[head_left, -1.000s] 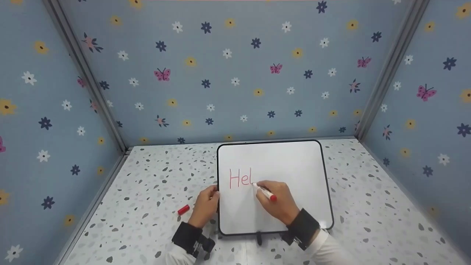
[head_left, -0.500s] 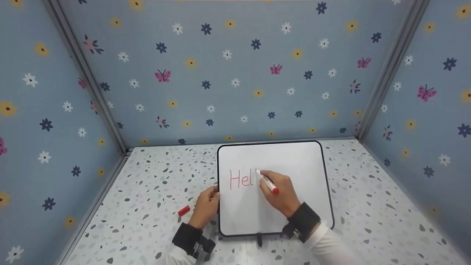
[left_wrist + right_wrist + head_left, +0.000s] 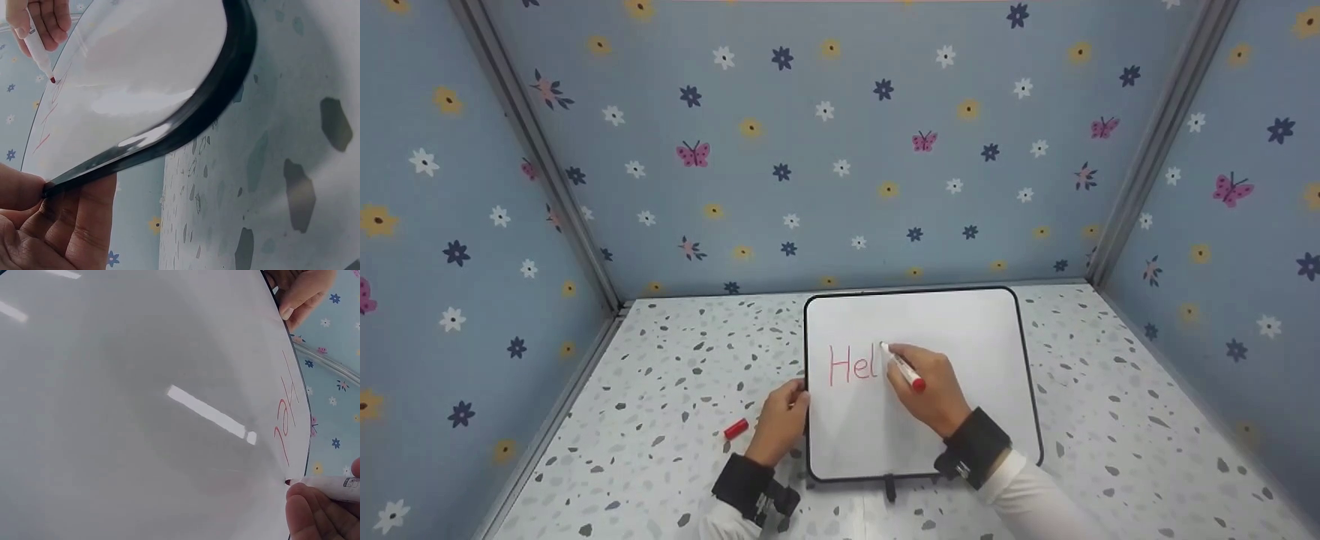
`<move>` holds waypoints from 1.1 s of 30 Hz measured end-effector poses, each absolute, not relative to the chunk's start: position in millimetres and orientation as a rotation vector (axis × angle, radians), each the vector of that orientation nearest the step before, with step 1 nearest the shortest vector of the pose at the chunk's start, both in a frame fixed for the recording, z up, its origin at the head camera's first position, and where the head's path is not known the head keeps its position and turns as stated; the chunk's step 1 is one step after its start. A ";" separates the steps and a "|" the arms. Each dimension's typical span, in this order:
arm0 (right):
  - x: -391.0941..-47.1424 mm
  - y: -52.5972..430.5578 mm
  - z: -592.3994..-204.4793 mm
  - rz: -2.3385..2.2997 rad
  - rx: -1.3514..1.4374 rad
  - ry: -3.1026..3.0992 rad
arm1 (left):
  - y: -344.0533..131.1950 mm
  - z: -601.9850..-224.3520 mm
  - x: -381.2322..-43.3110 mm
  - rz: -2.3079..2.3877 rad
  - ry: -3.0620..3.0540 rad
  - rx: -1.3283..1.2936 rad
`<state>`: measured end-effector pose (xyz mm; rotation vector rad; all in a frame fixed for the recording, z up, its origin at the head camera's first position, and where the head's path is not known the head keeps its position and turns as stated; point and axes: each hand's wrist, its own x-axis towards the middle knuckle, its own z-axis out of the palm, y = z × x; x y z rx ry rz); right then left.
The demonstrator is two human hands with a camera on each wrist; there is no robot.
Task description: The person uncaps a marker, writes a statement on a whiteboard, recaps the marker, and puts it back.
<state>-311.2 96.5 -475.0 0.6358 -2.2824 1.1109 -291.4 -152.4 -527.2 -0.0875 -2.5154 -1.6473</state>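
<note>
A whiteboard (image 3: 960,322) with a black frame stands propped up, and red letters reading "Hel" (image 3: 853,364) are written on its left part. My right hand (image 3: 934,390) pinches a white marker (image 3: 906,370) with a red end. In the right wrist view the marker's red tip (image 3: 288,482) is right at the board, just past the last letter. My left hand (image 3: 781,420) grips the board's left edge. In the left wrist view its thumb (image 3: 19,188) lies on the front and the fingers (image 3: 93,219) behind the frame.
A red marker cap (image 3: 736,429) lies on the speckled table (image 3: 660,390), left of my left hand. A black stand foot (image 3: 890,489) juts out below the board. Blue flowered panels (image 3: 840,150) enclose the table at the back and both sides.
My right hand has moved the marker from the foot of the "l" up to its top right. The "l" now shows whole. My left hand has stayed on the edge.
</note>
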 end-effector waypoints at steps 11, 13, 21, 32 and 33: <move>-303.7 97.0 -481.2 1.092 0.631 -2.311 | -151.0 -523.7 -291.3 -1.669 -2.544 -0.018; -302.2 97.1 -482.3 1.093 0.628 -2.318 | -151.0 -523.4 -291.0 -1.671 -2.545 -0.015; -296.6 97.8 -485.9 1.094 0.623 -2.329 | -151.4 -525.5 -292.6 -1.694 -2.528 -0.035; -289.0 99.1 -489.0 1.055 0.632 -2.321 | -152.2 -527.0 -291.4 -1.684 -2.516 -0.077; -288.6 99.6 -489.2 1.058 0.630 -2.324 | -152.1 -527.1 -291.4 -1.686 -2.516 -0.077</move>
